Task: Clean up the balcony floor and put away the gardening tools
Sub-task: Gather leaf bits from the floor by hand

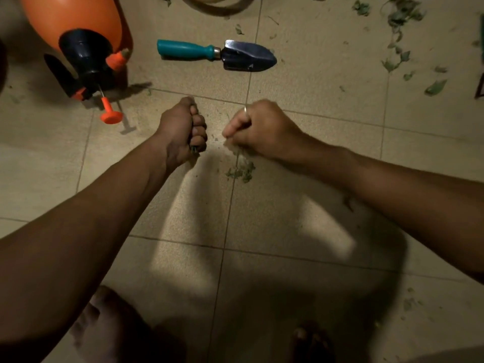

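My left hand (183, 132) is a closed fist just above the beige tiled floor (301, 158), with bits of green leaf showing at its lower edge. My right hand (259, 128) is beside it, fingers curled down onto a small heap of leaf scraps (242, 171) and pinching some of them. A hand trowel (217, 54) with a teal handle and dark metal blade lies flat on the tiles beyond both hands. To the far left an orange pressure sprayer (78, 30) lies on its side, black pump head toward me.
Loose green leaves (398, 24) litter the floor at the far right. A beige hose loop (217, 3) lies at the top edge. A dark green object (481, 69) shows at the right edge. My bare feet (104, 326) are at the bottom.
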A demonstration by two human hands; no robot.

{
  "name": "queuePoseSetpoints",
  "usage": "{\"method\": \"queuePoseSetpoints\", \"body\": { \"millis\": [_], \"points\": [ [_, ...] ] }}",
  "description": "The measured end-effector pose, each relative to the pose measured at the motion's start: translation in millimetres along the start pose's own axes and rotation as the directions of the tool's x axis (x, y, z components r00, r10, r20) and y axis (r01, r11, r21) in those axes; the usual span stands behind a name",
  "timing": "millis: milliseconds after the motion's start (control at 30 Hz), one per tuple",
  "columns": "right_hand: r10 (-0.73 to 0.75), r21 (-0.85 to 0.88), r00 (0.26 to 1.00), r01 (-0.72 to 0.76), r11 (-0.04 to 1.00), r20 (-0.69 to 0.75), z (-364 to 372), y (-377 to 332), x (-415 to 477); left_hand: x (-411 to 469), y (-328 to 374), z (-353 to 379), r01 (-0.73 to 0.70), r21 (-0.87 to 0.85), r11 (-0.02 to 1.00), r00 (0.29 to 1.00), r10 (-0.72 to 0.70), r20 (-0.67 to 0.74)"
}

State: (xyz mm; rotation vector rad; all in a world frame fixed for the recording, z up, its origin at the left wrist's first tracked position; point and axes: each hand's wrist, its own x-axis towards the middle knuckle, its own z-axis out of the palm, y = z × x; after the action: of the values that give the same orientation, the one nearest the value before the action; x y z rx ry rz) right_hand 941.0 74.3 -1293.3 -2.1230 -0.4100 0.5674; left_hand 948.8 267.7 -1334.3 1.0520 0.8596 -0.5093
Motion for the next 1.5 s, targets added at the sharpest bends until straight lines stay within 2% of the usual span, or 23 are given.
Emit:
{"method": "queuePoseSetpoints", "body": {
  "millis": [100, 200, 267, 367, 467, 567, 667, 767, 867, 933, 1000, 1067, 1167, 1233, 1500],
  "points": [
    [-0.067, 0.140, 0.990, 0.085, 0.987, -0.125, -7, -17, 15, -1, -8, 15, 0.059, -0.052, 0.997, 0.989, -0.052, 0.141],
    [-0.114, 0.171, 0.978, 0.144, 0.975, -0.172, 2, -29, 19, -6, -7, 33, 0.044, -0.125, 0.991, 0.964, -0.010, 0.265],
    [-0.125, 0.164, 0.970, 0.161, 0.973, -0.210, 3, -28, 20, -9, -3, 39, 0.086, -0.193, 0.977, 0.946, -0.019, 0.324],
    [-0.135, 0.166, 0.964, 0.175, 0.970, -0.229, 0, -23, 16, -8, 1, 40, 0.160, -0.234, 0.959, 0.936, -0.072, 0.345],
    [-0.091, 0.172, 0.971, 0.131, 0.976, -0.221, 0, -16, 15, -12, -1, 45, 0.159, -0.190, 0.969, 0.937, -0.087, 0.340],
    [-0.101, 0.007, 0.967, 0.105, 0.994, -0.236, 0, -8, 20, -21, -2, 52, 0.151, -0.125, 0.981, 0.928, -0.098, 0.359],
    [-0.185, -0.244, 0.958, 0.130, 0.961, -0.219, 0, 2, 20, -20, -4, 52, 0.126, -0.051, 0.991, 0.930, -0.100, 0.353],
    [-0.293, -0.437, 0.947, 0.210, 0.875, -0.132, 1, 8, 17, -12, -3, 46, 0.095, 0.007, 0.995, 0.956, -0.093, 0.278],
    [-0.422, -0.604, 0.906, 0.323, 0.729, -0.024, 5, 12, 11, -6, 0, 37, 0.014, 0.113, 0.993, 0.983, -0.034, 0.180],
    [-0.507, -0.608, 0.859, 0.368, 0.704, -0.067, 13, 14, 4, -3, 4, 32, -0.040, 0.191, 0.981, 0.995, 0.023, 0.094],
    [-0.475, -0.534, 0.865, 0.327, 0.780, -0.164, 20, 19, -9, 0, 9, 26, -0.049, 0.204, 0.978, 0.999, 0.045, 0.023],
    [-0.374, -0.469, 0.922, 0.285, 0.836, -0.105, 31, 31, -28, 2, 15, 19, -0.047, 0.151, 0.988, 0.998, 0.052, -0.032],
    [-0.312, -0.618, 0.945, 0.304, 0.725, 0.098, 46, 59, -49, 3, 19, 6, -0.090, 0.128, 0.988, 0.988, 0.105, -0.110],
    [-0.277, -0.671, 0.953, 0.286, 0.684, 0.124, 52, 71, -47, 4, 19, -3, -0.128, 0.139, 0.982, 0.979, 0.148, -0.143],
    [-0.090, -0.625, 0.986, -0.017, 0.780, -0.139, 34, 63, 26, 10, 15, -7, -0.123, 0.113, 0.986, 0.984, 0.136, -0.116]
  ]
}}
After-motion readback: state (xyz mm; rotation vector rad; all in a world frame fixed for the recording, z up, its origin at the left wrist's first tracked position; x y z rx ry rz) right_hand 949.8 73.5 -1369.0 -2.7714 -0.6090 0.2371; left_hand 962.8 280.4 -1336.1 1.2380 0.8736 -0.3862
